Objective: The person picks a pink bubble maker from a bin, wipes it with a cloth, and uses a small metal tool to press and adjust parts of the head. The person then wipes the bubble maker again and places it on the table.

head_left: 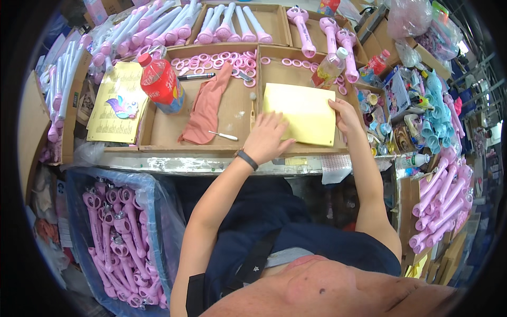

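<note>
A stack of yellow paper sheets (306, 113) lies over the cardboard trays in front of me. My left hand (269, 136) rests flat on its left side, fingers spread. My right hand (346, 117) grips the right edge, thumb on top and the other fingers tucked underneath. Left of my left hand lie a white-handled screwdriver (224, 136) and a salmon-coloured cloth (203, 113). A thin wooden-handled brush (253, 108) lies just beside the sheets. Behind them stands a clear bottle (325, 74) with yellowish liquid.
Pink rings (224, 59) lie scattered in the tray. A red-capped bottle (163, 84) stands beside another yellow sheet stack (100, 116). Pink wands fill a blue-lined bin (119, 232) at lower left; more pink handles (443, 198) are piled at right. Pale wands (232, 26) lie at the back.
</note>
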The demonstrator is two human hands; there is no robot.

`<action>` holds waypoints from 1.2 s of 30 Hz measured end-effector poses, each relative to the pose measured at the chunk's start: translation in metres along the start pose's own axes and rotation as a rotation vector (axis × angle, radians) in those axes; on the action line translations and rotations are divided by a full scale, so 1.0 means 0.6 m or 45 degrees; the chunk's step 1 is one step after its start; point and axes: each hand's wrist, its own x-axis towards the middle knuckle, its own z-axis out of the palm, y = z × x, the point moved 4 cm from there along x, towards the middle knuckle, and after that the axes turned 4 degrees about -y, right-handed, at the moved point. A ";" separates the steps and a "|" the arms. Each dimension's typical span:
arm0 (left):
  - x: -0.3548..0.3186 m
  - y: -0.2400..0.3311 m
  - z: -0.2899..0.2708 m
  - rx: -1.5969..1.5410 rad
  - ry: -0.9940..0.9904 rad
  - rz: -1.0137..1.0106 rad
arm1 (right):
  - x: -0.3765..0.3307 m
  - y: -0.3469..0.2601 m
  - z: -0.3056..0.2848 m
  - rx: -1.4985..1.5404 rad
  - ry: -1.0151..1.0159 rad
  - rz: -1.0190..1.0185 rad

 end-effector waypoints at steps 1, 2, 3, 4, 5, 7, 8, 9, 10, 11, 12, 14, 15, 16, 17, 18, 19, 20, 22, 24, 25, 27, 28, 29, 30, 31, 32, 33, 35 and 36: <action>-0.013 -0.005 -0.014 -0.020 0.419 0.008 | -0.020 -0.010 0.015 -0.011 0.020 -0.111; -0.024 -0.014 -0.030 -0.039 0.835 0.023 | -0.044 -0.020 0.030 0.008 -0.024 -0.247; -0.019 -0.017 -0.036 -0.517 0.940 -0.007 | -0.088 -0.052 0.038 -0.144 -0.012 -0.321; -0.018 -0.035 -0.040 -0.955 0.991 -0.039 | -0.123 -0.052 0.053 -0.213 -0.070 -0.421; -0.015 -0.046 -0.041 -1.404 1.022 -0.069 | -0.153 -0.055 0.065 -0.267 -0.142 -0.520; -0.031 -0.047 -0.049 -1.857 0.850 0.090 | -0.199 -0.052 0.082 -0.370 -0.247 -0.637; -0.038 -0.041 -0.052 -1.927 0.777 0.111 | -0.216 -0.050 0.085 -0.367 -0.279 -0.612; -0.044 -0.031 -0.062 -1.994 0.758 0.292 | -0.229 -0.045 0.085 -0.512 -0.144 -0.606; -0.049 -0.026 -0.064 -2.097 0.781 0.283 | -0.233 -0.049 0.087 -0.510 -0.150 -0.623; -0.055 -0.023 -0.065 -2.046 0.734 0.244 | -0.237 -0.052 0.091 -0.470 -0.176 -0.661; -0.062 -0.022 -0.067 -1.995 0.708 0.272 | -0.237 -0.054 0.093 -0.381 -0.130 -0.714; -0.071 -0.021 -0.063 -1.915 0.726 0.300 | -0.239 -0.068 0.100 -0.039 -0.230 -0.850; -0.074 -0.017 -0.060 -1.781 0.699 0.327 | -0.241 -0.071 0.100 -0.026 -0.156 -0.832; -0.077 -0.013 -0.058 -1.653 0.677 0.368 | -0.241 -0.072 0.099 -0.022 -0.076 -0.810; -0.078 -0.010 -0.057 -1.526 0.656 0.407 | -0.241 -0.071 0.097 -0.017 0.010 -0.766; -0.078 -0.001 -0.065 -1.169 0.692 0.611 | -0.238 -0.070 0.099 -0.238 0.144 -0.833; -0.077 -0.005 -0.058 -1.446 0.634 0.516 | -0.238 -0.068 0.099 -0.343 0.119 -0.737; -0.081 -0.004 -0.053 -1.674 0.614 0.483 | -0.240 -0.070 0.096 -0.448 0.093 -0.642; -0.078 0.002 -0.055 -2.065 0.655 0.553 | -0.244 -0.071 0.098 -0.569 0.066 -0.605; -0.076 0.004 -0.061 -1.885 0.512 0.503 | -0.248 -0.069 0.105 -0.703 0.061 -0.685; -0.077 0.002 -0.063 -1.803 0.450 0.466 | -0.250 -0.069 0.109 -0.752 0.050 -0.733; -0.078 -0.004 -0.061 -1.661 0.361 0.317 | -0.254 -0.070 0.108 -0.699 0.029 -0.702; -0.077 -0.006 -0.059 -1.586 0.318 0.247 | -0.254 -0.070 0.109 -0.717 0.033 -0.691; -0.075 -0.008 -0.055 -1.519 0.306 0.180 | -0.254 -0.069 0.110 -0.707 0.040 -0.699; -0.074 -0.007 -0.055 -1.625 0.340 0.226 | -0.253 -0.067 0.109 -0.667 0.047 -0.673; -0.073 -0.006 -0.058 -1.741 0.408 0.272 | -0.253 -0.065 0.109 -0.599 0.055 -0.662; -0.072 -0.004 -0.062 -1.860 0.471 0.343 | -0.252 -0.063 0.110 -0.528 0.060 -0.650; -0.070 -0.005 -0.065 -1.795 0.499 0.227 | -0.252 -0.062 0.111 -0.521 0.090 -0.668; -0.066 -0.004 -0.076 -1.665 0.503 -0.040 | -0.252 -0.061 0.117 -0.498 0.134 -0.701; -0.072 0.009 -0.106 -1.092 0.772 0.084 | -0.254 -0.063 0.124 -0.644 0.165 -0.758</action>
